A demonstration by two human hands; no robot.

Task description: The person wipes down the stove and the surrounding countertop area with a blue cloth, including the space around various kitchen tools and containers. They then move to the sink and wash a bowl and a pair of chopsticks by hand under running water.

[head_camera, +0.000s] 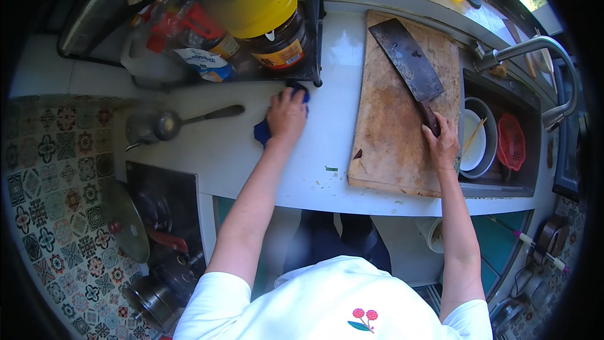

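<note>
My left hand (287, 115) presses a dark blue cloth (262, 133) onto the white countertop, just in front of a black rack. On the right, my right hand (443, 139) grips the dark handle of a cleaver (406, 59). The cleaver's broad, stained blade lies over a wooden cutting board (387, 137), pointing away to the upper left. Small green scraps (331, 168) are scattered on the counter left of the board's near end.
A sink (531, 151) holding bowls and a red basket (511, 141) adjoins the board under a faucet (533, 49). The rack (311, 33) carries a yellow-lidded jar (278, 28) and bottles. A ladle (214, 113) lies left; a cooktop (163, 174) with pans stands lower left.
</note>
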